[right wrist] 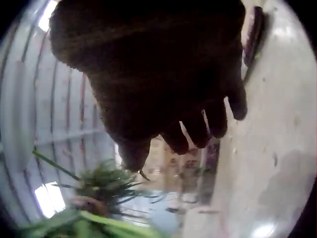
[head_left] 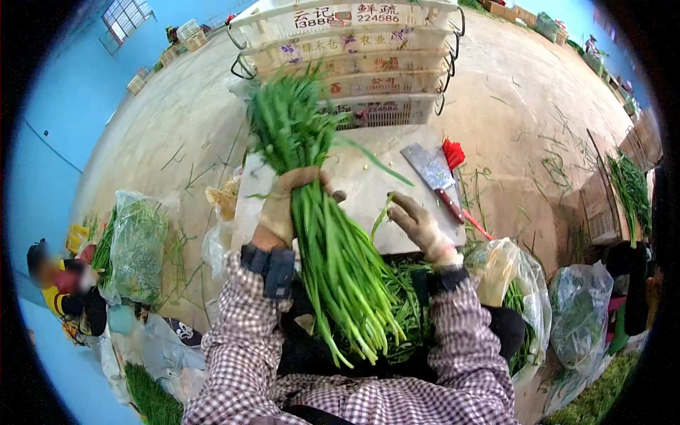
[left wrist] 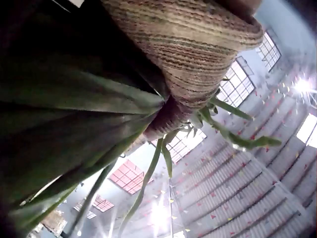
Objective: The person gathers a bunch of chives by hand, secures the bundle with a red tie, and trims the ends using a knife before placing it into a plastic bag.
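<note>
My left hand (head_left: 292, 198), in a beige knitted glove, grips a thick bunch of garlic chives (head_left: 340, 248) around its upper middle. The leafy tops fan out toward the crates and the pale stem ends slant down toward my lap. In the left wrist view, broad leaves (left wrist: 74, 114) run past the glove. My right hand (head_left: 425, 227), also gloved, hovers over the right part of the white board with its fingers extended and spread. A single bent leaf (head_left: 379, 219) is at its fingertips. Beyond that hand, a cleaver (head_left: 430, 170) lies on the board (head_left: 347, 152).
Stacked white plastic crates (head_left: 347, 60) stand at the board's far side. A bundle of red ties (head_left: 453, 152) lies beside the cleaver. Loose greens (head_left: 411, 304) lie below the board's near edge. Plastic bags (head_left: 581, 304) flank both sides, and another person (head_left: 67, 283) sits at left.
</note>
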Action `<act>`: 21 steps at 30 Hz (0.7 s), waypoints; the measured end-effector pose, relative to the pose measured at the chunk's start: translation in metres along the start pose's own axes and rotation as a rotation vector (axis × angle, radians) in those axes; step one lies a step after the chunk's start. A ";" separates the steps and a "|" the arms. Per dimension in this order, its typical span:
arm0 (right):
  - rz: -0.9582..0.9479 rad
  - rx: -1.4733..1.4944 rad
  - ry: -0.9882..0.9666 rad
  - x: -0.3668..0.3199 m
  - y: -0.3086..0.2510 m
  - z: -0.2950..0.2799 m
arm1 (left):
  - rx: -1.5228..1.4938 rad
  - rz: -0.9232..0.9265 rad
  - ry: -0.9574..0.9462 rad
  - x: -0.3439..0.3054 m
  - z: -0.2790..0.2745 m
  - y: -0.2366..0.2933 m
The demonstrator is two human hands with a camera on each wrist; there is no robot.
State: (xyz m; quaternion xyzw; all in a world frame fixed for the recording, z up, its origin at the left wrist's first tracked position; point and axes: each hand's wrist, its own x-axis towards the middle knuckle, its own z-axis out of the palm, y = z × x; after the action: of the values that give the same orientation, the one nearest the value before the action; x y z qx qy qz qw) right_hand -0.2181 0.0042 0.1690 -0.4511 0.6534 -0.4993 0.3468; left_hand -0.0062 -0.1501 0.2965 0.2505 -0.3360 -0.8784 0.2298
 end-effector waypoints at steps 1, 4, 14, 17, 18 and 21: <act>-0.032 -0.192 0.032 0.025 0.016 -0.008 | 0.032 0.068 0.031 -0.002 -0.003 0.004; -0.017 -0.607 0.090 0.110 0.050 -0.019 | -0.008 0.186 0.005 -0.020 -0.033 0.025; -0.580 -0.495 -0.334 0.160 0.067 0.080 | -0.162 0.517 -0.061 -0.054 -0.082 0.063; -0.421 -0.636 -0.758 0.064 0.072 0.077 | -0.355 0.298 -0.258 -0.043 -0.065 0.055; -0.107 -0.735 -0.831 0.035 0.030 0.058 | -0.353 0.209 -0.308 -0.033 -0.062 0.055; 0.023 -0.256 -0.644 0.021 0.054 -0.003 | -0.232 0.080 -0.291 0.008 -0.072 0.032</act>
State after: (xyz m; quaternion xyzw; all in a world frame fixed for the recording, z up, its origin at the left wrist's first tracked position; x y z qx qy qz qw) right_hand -0.2414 -0.0089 0.1176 -0.6180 0.5729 -0.2411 0.4815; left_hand 0.0382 -0.2106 0.2698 0.0789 -0.2720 -0.9284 0.2406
